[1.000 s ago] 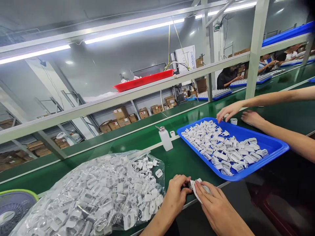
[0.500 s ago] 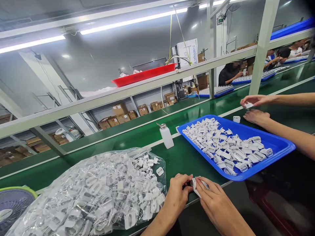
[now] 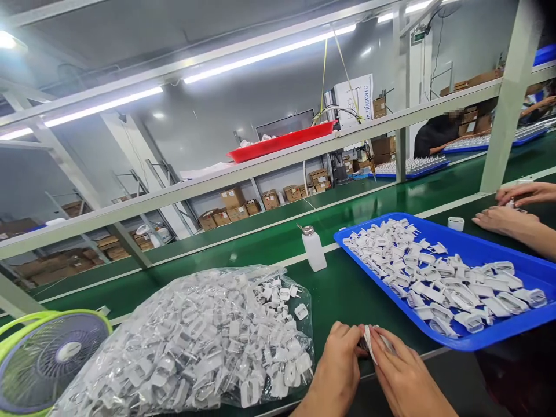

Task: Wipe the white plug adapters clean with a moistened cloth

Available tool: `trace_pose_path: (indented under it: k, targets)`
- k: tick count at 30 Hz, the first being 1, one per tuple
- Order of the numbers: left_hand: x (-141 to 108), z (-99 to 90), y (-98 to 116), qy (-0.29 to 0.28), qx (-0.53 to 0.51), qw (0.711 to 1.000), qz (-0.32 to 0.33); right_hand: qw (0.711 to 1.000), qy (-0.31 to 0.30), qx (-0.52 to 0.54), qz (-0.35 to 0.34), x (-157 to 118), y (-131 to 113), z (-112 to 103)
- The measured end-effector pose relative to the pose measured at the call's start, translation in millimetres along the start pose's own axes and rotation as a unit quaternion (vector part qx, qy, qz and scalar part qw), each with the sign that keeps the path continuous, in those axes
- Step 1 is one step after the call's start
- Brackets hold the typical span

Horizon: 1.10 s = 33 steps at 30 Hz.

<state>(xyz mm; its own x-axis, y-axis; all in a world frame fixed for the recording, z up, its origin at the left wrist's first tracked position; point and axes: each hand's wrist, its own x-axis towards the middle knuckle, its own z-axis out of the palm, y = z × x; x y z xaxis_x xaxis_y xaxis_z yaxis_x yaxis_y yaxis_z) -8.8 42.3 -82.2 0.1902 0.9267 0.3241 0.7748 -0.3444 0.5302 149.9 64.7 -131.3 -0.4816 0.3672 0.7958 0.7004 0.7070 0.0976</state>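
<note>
Near the front edge of the bench, my left hand [image 3: 339, 362] is closed, with thumb and fingers pinching a small piece that is mostly hidden. My right hand [image 3: 403, 368] meets it, its fingers pressed together over a thin white cloth-like piece [image 3: 370, 343] that touches the left fingertips. Left of my hands lies a clear plastic bag [image 3: 191, 330] full of white plastic plug housings. To the right, a blue tray [image 3: 438, 339] holds many similar white housings [image 3: 460, 292] in a loose pile.
A white dispenser bottle [image 3: 314, 252] stands behind the hands. A green-rimmed fan [image 3: 52, 359] is at far left. A co-worker's hands [image 3: 512, 211] work beyond the blue tray beside a single white housing [image 3: 456, 223]. A red tray [image 3: 282, 141] sits on the overhead rail.
The view has swung, so the bench things appear shifted right and more of the fan shows. My hands stay together on the white piece. The co-worker's raised hand has come down.
</note>
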Motion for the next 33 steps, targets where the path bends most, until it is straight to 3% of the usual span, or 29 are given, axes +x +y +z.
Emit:
trace_pose_path:
  k: [3,6,9,12,16,21,28,30,31,33]
  targets:
    - [-2,-2.3,2,0.005,-0.014,1.000,0.005,0.999,0.007,-0.039,-0.017,-2,-6,-12]
    - [-4,-6.7,4,0.006,-0.029,1.000,-0.002,1.000,-0.013,-0.001,-0.012,0,-7,-34]
    - [-2,-14.4,10,0.009,-0.053,0.998,-0.040,0.990,-0.047,0.050,0.121,-1,-3,-58]
    - [3,-24.1,20,0.006,-0.076,0.992,-0.100,0.947,-0.063,0.105,0.296,-6,3,-76]
    - [13,-32.4,33,-0.014,-0.077,0.984,-0.158,0.876,-0.079,0.210,0.427,-8,5,-87]
    - [25,-30.3,42,-0.030,-0.030,0.979,-0.197,0.800,-0.109,0.321,0.495,-6,0,-82]
    - [27,-36.4,40,0.017,0.022,0.987,-0.159,0.730,-0.115,0.391,0.548,-15,14,-58]
    - [22,-36.8,33,0.016,-0.003,0.993,-0.121,0.738,-0.094,0.373,0.555,-16,14,-56]
    - [19,-35.7,29,0.008,-0.022,0.995,-0.099,0.764,-0.064,0.346,0.541,-15,12,-55]
    - [14,-31.0,22,-0.012,-0.054,0.996,-0.064,0.855,0.009,0.247,0.455,-13,5,-54]
